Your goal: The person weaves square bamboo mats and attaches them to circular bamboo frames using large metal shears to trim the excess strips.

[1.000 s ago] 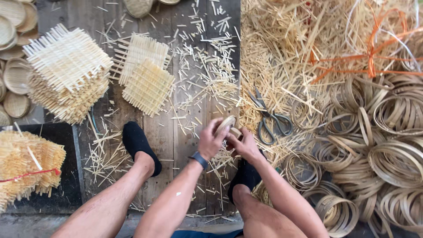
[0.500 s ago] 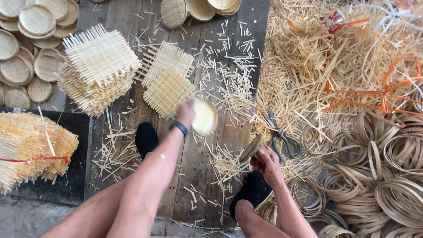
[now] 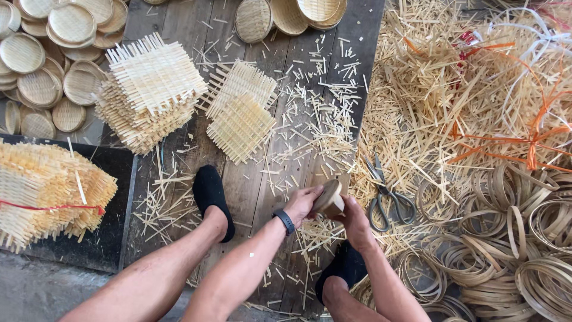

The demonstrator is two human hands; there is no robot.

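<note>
Two heaps dominate the scene: loose bamboo strips at the right, and coiled bamboo hoops below them. A stack of square woven mats is set on the wooden floor, with two smaller woven mats beside it. Scissors are seen lying just right of the hands. A small round wooden form is clasped between the left hand and the right hand, above the plank between the feet

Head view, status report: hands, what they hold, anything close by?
Left hand and right hand both grip the round wooden block. Scissors lie just to its right. Bamboo offcuts litter the boards.
</note>
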